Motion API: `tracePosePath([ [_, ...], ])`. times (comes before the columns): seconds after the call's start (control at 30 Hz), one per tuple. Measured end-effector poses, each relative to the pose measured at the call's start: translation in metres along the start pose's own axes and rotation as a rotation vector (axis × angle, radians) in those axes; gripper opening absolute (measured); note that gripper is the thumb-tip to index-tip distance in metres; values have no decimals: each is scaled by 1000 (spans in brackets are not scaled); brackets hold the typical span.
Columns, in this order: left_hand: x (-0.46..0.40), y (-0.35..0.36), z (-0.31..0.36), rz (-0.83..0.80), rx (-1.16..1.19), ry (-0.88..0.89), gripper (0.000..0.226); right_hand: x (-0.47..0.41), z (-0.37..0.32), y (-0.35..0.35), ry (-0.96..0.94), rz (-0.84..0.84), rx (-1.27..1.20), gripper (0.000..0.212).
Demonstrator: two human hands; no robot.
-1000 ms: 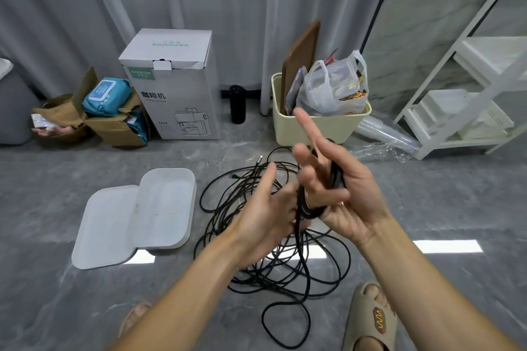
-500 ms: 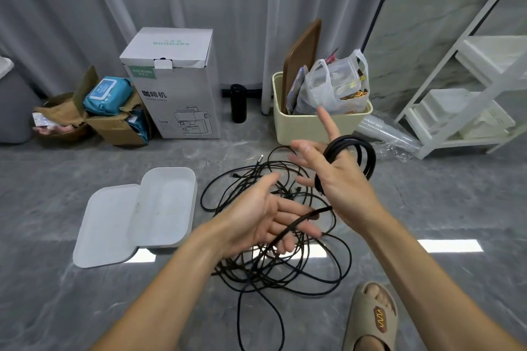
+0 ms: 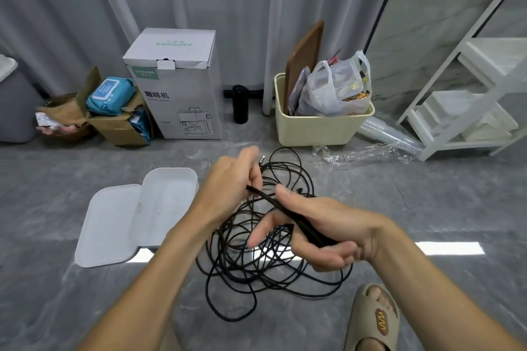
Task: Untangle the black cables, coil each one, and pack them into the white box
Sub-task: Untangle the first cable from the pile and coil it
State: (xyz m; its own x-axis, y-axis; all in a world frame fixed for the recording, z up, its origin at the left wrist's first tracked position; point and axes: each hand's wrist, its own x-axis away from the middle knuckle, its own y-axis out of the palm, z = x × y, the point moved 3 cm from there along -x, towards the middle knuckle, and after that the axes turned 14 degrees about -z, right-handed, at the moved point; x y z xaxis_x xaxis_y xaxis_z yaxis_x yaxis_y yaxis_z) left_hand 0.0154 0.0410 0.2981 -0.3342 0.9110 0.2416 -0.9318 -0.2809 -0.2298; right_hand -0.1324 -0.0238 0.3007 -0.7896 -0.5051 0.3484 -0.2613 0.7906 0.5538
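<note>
Fingers (image 3: 328, 258) of the right hand (image 3: 325, 231) curl around a bundled black cable (image 3: 288, 215), and the left hand (image 3: 231, 185) pinches the other end of the same bundle above the floor (image 3: 427, 208). Near the right arm a foot in a beige slipper (image 3: 373, 319) stands. Under the hands lies the tangled pile of cables (image 3: 256, 259). Just left of it sits the open white box (image 3: 168, 205) beside its lid (image 3: 108, 225). Farther back stand a cardboard carton (image 3: 176, 85) and a cream bin (image 3: 322, 127).

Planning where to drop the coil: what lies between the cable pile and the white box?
Head view: bare grey floor between cable pile and white box; the left forearm crosses above.
</note>
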Motion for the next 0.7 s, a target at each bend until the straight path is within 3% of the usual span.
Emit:
tracePosePath([
  [0.1,1,3,5,3,122,44,61,-5,1,9,-249,-303,-193,51],
  [0.27,2,33,-1,-191,259,16,59,-15,-4,15,-604,-405,-393,50],
  [0.4,0,50,-18,-254,429,-113,55,-19,-8,8,-750,-320,-568,52],
  [0.5,4,55,-27,-302,626,-145,36,-21,-8,-1,-811,-136,-631,52],
  [0.6,6,62,-27,-422,684,-181,46,-20,-13,-12,-908,84,-653,56],
  [0.7,8,64,-26,-542,585,-294,57,-11,-18,-21,-998,320,-652,50],
])
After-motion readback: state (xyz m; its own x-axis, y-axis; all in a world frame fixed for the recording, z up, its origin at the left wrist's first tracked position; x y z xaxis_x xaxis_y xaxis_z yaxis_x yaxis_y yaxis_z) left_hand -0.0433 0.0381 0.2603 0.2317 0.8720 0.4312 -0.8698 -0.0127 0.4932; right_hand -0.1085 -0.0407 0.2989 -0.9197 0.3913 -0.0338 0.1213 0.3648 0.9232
